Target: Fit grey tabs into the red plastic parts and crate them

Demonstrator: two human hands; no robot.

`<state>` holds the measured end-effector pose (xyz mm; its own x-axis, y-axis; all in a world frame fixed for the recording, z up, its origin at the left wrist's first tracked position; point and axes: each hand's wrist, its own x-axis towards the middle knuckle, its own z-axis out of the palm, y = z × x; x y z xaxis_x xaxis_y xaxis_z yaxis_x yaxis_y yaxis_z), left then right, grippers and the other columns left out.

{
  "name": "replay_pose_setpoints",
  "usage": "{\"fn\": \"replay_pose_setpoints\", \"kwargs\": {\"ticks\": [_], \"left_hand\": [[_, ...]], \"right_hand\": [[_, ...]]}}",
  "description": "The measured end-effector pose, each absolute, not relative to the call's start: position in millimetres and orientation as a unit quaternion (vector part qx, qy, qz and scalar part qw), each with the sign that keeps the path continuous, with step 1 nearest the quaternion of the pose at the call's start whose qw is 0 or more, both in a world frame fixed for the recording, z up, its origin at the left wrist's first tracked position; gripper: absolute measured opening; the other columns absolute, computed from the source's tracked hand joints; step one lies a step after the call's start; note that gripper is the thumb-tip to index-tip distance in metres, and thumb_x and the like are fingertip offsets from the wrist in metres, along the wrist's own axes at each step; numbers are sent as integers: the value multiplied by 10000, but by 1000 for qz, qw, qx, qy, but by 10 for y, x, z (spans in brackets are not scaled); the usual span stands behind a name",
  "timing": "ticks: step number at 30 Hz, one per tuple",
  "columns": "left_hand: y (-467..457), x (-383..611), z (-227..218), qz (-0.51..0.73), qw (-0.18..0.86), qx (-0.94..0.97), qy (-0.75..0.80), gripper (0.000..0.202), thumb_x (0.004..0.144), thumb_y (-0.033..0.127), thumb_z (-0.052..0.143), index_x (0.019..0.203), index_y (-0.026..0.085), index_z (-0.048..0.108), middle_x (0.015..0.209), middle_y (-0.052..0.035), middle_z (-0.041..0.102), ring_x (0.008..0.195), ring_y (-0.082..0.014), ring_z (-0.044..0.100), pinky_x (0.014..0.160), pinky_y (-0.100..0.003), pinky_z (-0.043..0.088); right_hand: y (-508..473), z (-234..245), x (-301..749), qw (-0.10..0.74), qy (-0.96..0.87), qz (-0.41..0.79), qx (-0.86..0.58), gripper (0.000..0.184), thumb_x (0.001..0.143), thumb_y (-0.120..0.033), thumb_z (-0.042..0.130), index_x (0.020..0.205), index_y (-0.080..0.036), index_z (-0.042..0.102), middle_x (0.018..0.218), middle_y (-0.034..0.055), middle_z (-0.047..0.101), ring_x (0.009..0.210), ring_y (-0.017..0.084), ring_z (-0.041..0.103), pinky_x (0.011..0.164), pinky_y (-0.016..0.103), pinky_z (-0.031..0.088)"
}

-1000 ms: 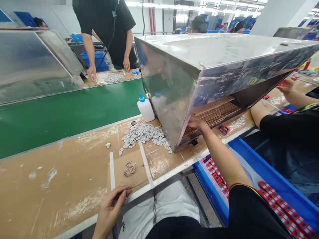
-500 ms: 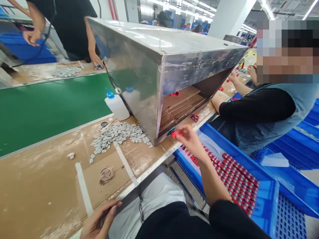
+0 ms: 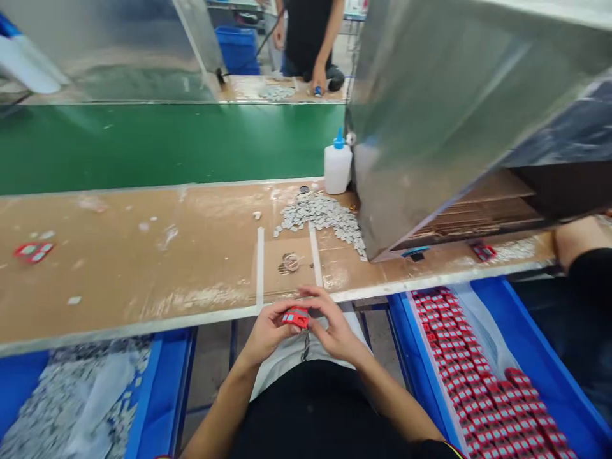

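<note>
A small red plastic toy car body point(image 3: 295, 317) with grey window areas is held in front of my waist, just off the table's front edge. My left hand point(image 3: 266, 333) grips its left side between thumb and fingers. My right hand point(image 3: 335, 325) closes on the right side, thumb against the red body and fingers arched over it. Beyond my hands, a round whitish lump point(image 3: 291, 262) sits on a cardboard patch between two tape strips. A heap of small grey flat pieces point(image 3: 325, 213) lies behind that.
A metal hood point(image 3: 430, 115) stands at the right, beside a white bottle point(image 3: 337, 169) with a blue nozzle. A blue bin point(image 3: 516, 306) holds rows of red pieces; a left bin point(image 3: 162, 382) holds grey pieces. Another red piece point(image 3: 34, 252) lies left. A person's hand point(image 3: 319, 78) works across the green belt point(image 3: 191, 146).
My right hand has come back from the hood's opening with the red toy car body. My left hand has moved to meet it. The view has swung left.
</note>
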<state>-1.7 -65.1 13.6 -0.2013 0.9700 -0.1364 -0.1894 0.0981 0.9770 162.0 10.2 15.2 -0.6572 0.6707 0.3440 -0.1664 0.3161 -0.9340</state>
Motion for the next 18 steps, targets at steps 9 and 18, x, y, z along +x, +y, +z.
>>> {"fn": "replay_pose_setpoints", "kwargs": {"ticks": [9, 18], "left_hand": [[-491, -289, 87, 520, 314, 495, 621, 350, 788, 414, 813, 1038, 174, 767, 957, -90, 774, 863, -220, 720, 780, -314, 586], [-366, -238, -71, 532, 329, 499, 600, 337, 800, 402, 812, 1010, 144, 756, 995, -115, 759, 921, -224, 711, 841, -328, 576]], "right_hand": [[770, -61, 1117, 374, -699, 490, -362, 327, 912, -401, 604, 1171, -203, 629, 897, 55, 711, 747, 185, 643, 714, 329, 541], [980, 38, 1010, 358, -760, 456, -295, 127, 879, -308, 620, 818, -224, 693, 800, 29, 706, 723, 179, 634, 670, 301, 516]]}}
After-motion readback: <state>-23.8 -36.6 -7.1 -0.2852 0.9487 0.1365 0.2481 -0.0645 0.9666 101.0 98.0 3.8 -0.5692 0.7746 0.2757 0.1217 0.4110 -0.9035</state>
